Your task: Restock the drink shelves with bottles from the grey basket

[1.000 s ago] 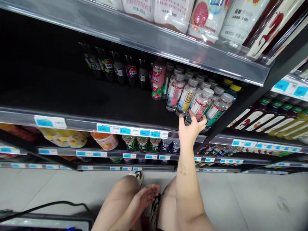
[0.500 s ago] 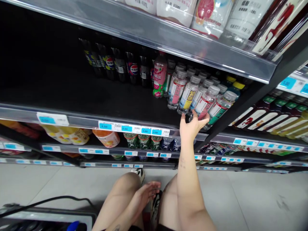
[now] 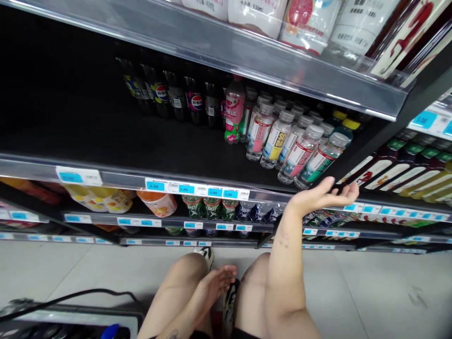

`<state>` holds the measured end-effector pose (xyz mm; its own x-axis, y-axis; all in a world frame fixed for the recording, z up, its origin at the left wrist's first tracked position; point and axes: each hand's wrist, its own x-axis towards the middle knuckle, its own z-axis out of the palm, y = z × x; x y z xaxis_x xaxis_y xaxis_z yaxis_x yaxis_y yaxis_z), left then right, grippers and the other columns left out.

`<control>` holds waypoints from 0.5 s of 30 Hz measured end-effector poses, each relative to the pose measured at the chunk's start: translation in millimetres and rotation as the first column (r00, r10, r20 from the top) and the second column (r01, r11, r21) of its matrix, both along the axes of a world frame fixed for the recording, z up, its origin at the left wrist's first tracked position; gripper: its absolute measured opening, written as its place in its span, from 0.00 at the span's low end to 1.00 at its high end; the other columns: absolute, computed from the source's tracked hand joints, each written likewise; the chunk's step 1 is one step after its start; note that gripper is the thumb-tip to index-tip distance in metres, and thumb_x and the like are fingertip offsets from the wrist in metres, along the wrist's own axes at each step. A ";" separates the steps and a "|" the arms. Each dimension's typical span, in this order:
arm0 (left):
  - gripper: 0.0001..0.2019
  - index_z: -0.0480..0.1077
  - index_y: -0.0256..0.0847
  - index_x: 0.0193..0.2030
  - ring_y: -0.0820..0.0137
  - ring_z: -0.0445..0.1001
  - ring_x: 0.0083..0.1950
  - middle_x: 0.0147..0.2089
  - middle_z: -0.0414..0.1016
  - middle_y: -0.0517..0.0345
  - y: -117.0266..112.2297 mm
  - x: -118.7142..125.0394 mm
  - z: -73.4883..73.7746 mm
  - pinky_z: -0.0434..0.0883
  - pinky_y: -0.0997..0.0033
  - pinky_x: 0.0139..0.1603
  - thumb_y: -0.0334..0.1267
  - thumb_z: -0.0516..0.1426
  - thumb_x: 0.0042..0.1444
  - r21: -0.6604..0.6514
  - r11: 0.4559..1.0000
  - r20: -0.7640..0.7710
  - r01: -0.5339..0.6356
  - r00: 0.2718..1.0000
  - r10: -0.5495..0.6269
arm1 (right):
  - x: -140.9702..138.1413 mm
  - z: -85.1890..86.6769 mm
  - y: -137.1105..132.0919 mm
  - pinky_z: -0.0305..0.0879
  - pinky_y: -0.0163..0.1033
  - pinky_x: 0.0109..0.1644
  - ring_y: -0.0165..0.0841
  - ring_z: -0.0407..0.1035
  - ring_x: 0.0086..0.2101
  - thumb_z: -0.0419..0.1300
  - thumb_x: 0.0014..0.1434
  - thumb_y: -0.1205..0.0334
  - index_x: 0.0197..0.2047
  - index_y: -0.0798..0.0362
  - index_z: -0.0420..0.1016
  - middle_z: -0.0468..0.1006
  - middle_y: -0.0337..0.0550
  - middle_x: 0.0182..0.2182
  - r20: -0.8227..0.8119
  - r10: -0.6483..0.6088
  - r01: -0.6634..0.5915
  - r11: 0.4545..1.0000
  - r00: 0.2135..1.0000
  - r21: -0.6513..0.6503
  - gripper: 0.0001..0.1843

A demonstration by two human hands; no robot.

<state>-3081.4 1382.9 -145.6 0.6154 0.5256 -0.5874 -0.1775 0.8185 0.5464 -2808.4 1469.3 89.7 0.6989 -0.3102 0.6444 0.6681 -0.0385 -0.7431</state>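
Note:
My right hand (image 3: 323,194) hangs open, palm up, just in front of the shelf edge, below and right of a row of clear soda-water bottles (image 3: 298,155) with white caps. It holds nothing. The nearest bottle has a green label (image 3: 319,161). A pink bottle (image 3: 233,113) stands left of that row, and dark cola bottles (image 3: 176,94) line the back of the shelf. My left hand (image 3: 215,282) rests open between my knees, fingers stretched out, empty.
The black shelf (image 3: 106,136) is bare on its left half. Price tags (image 3: 197,190) run along its front rail. Lower shelves hold green and orange drinks (image 3: 155,202). A dark cable (image 3: 81,299) and a grey device (image 3: 63,325) lie on the tiled floor.
My right hand has let go of the front red-labelled bottle, drawn back out of the shelf and swung right, turning palm up. The left hand has stayed put.

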 end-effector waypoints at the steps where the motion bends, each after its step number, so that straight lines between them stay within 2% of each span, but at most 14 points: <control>1: 0.22 0.79 0.36 0.49 0.58 0.74 0.53 0.52 0.79 0.46 0.3 -0.6 -0.8 0.66 0.66 0.54 0.50 0.63 0.55 -0.001 1.000 0.004 0.000 1.000 0.000 | 14.9 -2.6 -2.1 0.62 0.59 0.68 0.47 0.61 0.64 0.43 0.71 0.51 0.66 0.51 0.56 0.60 0.61 0.64 -0.053 0.047 -0.045 0.999 0.998 0.025 0.25; 3: 0.22 0.79 0.36 0.48 0.59 0.74 0.53 0.51 0.79 0.47 0.8 -1.2 -1.0 0.66 0.66 0.53 0.50 0.64 0.53 -0.013 1.000 0.003 -0.001 1.000 0.001 | 44.7 -8.9 -5.5 0.63 0.58 0.69 0.45 0.66 0.61 0.34 0.73 0.47 0.64 0.54 0.62 0.69 0.59 0.58 -0.160 0.210 -0.208 0.978 0.964 0.031 0.30; 5: 0.22 0.80 0.37 0.47 0.59 0.74 0.52 0.50 0.79 0.48 1.3 -0.9 0.3 0.66 0.66 0.52 0.50 0.65 0.51 -0.027 1.000 -0.004 -0.004 1.000 0.004 | 67.7 -15.5 -7.9 0.63 0.57 0.70 0.45 0.67 0.61 0.26 0.73 0.42 0.65 0.58 0.66 0.73 0.59 0.56 -0.242 0.397 -0.407 0.914 0.886 0.010 0.41; 6: 0.22 0.80 0.37 0.47 0.60 0.74 0.52 0.49 0.79 0.48 1.4 -0.5 1.4 0.66 0.66 0.52 0.50 0.65 0.50 -0.029 1.000 -0.006 -0.005 1.000 0.005 | 75.2 -18.4 -8.7 0.61 0.57 0.71 0.45 0.66 0.63 0.25 0.72 0.39 0.66 0.60 0.66 0.73 0.59 0.56 -0.259 0.460 -0.475 0.880 0.850 0.003 0.44; 8: 0.22 0.80 0.36 0.47 0.59 0.73 0.52 0.49 0.79 0.48 1.6 0.6 3.8 0.66 0.66 0.52 0.50 0.65 0.50 -0.026 1.000 -0.008 -0.004 1.000 0.004 | 82.2 -23.1 -10.0 0.58 0.56 0.73 0.46 0.64 0.65 0.33 0.71 0.32 0.66 0.64 0.67 0.73 0.60 0.58 -0.236 0.511 -0.526 0.851 0.826 0.001 0.47; 10: 0.22 0.79 0.36 0.47 0.59 0.73 0.52 0.50 0.79 0.47 1.6 1.9 5.9 0.65 0.65 0.52 0.50 0.65 0.51 -0.013 1.000 -0.010 -0.003 1.000 0.003 | 82.1 -25.8 -10.9 0.58 0.56 0.72 0.48 0.66 0.63 0.45 0.67 0.27 0.62 0.66 0.72 0.75 0.61 0.56 -0.205 0.495 -0.504 0.863 0.844 0.010 0.48; 13: 0.22 0.79 0.36 0.47 0.58 0.73 0.52 0.50 0.79 0.47 1.4 3.8 7.1 0.65 0.65 0.53 0.50 0.65 0.51 -0.008 1.000 -0.017 -0.001 1.000 0.001 | 79.3 -26.7 -10.7 0.68 0.55 0.64 0.49 0.74 0.52 0.57 0.58 0.25 0.50 0.64 0.79 0.81 0.57 0.46 -0.225 0.485 -0.495 0.869 0.845 0.015 0.45; 15: 0.23 0.80 0.36 0.48 0.59 0.73 0.52 0.50 0.79 0.47 1.2 4.7 6.1 0.65 0.66 0.53 0.50 0.65 0.50 -0.015 1.000 -0.014 0.001 1.000 -0.001 | 79.6 -26.9 -9.6 0.73 0.53 0.57 0.48 0.76 0.45 0.68 0.49 0.29 0.43 0.62 0.80 0.82 0.54 0.40 -0.241 0.497 -0.510 0.860 0.834 0.008 0.40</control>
